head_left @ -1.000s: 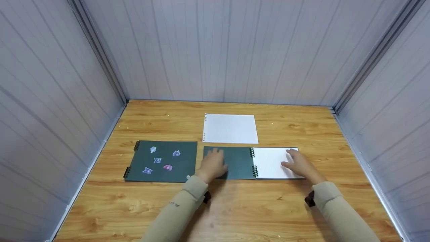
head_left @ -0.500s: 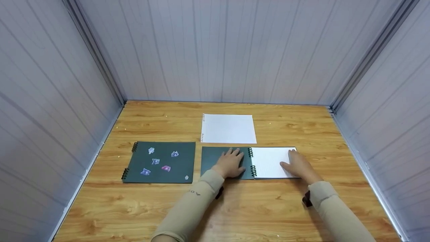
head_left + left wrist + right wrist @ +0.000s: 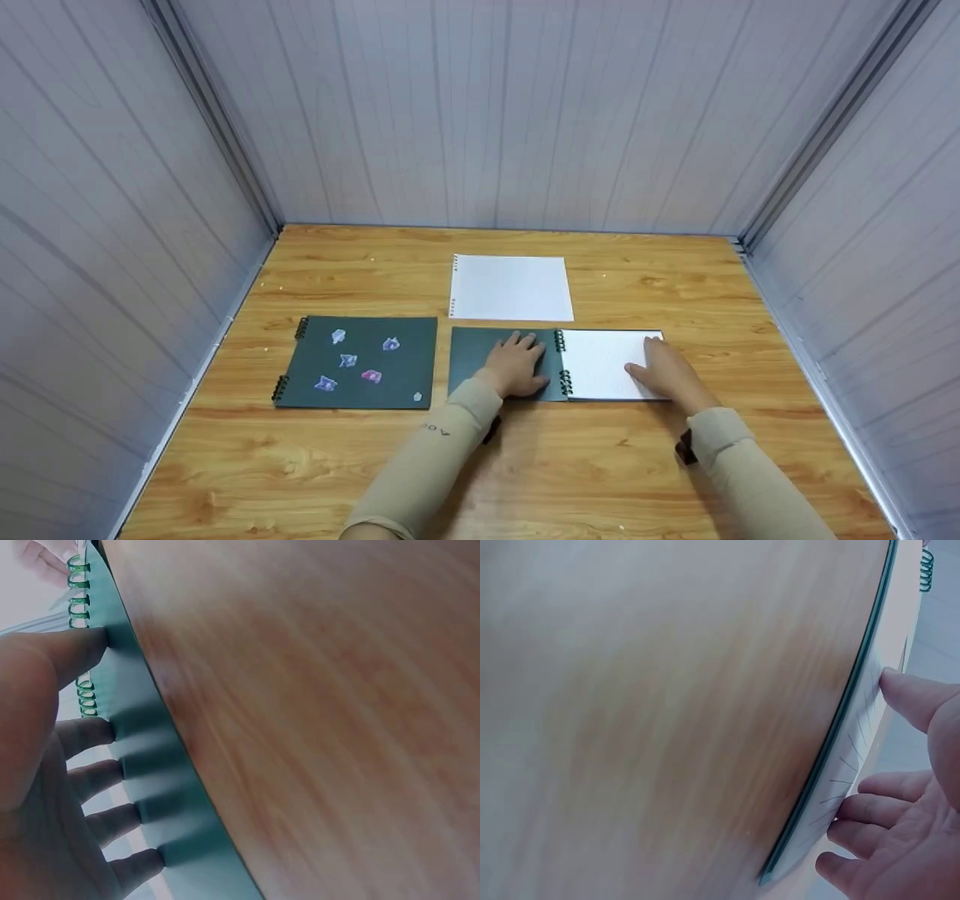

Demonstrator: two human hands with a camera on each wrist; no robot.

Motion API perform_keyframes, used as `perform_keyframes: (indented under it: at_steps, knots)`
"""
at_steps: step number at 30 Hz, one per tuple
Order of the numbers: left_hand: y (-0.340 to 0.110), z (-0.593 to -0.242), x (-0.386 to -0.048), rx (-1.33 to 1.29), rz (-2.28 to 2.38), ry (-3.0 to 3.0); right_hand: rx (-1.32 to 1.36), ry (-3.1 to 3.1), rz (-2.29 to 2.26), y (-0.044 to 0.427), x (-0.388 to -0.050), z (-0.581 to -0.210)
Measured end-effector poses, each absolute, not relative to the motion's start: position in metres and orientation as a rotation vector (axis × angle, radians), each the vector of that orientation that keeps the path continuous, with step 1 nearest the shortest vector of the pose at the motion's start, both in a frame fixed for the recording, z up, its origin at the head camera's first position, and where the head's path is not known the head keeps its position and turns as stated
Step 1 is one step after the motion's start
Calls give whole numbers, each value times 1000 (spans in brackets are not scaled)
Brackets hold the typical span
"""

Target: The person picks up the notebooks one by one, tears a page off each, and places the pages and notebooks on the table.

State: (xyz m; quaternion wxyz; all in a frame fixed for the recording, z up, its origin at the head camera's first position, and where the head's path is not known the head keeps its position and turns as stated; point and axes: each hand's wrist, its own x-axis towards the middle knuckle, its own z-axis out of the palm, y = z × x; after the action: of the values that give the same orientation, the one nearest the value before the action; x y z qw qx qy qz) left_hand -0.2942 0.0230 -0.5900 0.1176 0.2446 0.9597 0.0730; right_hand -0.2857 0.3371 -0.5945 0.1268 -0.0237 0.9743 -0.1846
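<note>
A spiral notebook lies opened out, its green cover (image 3: 469,352) on the left and its white page (image 3: 596,367) on the right, joined by dark green coils (image 3: 565,381). On the cover, near the coils, my left hand (image 3: 516,366) rests with fingers spread. The left wrist view shows those fingertips (image 3: 154,859) touching the green surface. My right hand (image 3: 670,371) lies at the page's right edge. In the right wrist view its thumb tip (image 3: 889,679) touches the page, and the other fingers stretch out, fairly straight, over it.
To the left lies a closed green spiral notebook (image 3: 405,375) with several blue and pink stickers. A loose white sheet (image 3: 512,289) with punched holes lies behind the opened notebook. Pale panel walls (image 3: 480,112) enclose the wooden table (image 3: 570,465) at the back and sides.
My left hand has moved right across the green cover and come down near the coils. My right hand has settled onto the page's right side. Over the last half second both stay still.
</note>
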Motion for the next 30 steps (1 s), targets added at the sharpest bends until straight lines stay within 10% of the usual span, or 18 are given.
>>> perform_keyframes:
  at_steps: [30]
  knots:
    - [27, -589, -296, 681, 238, 2809, 317, 2843, -1344, 335, -269, -564]
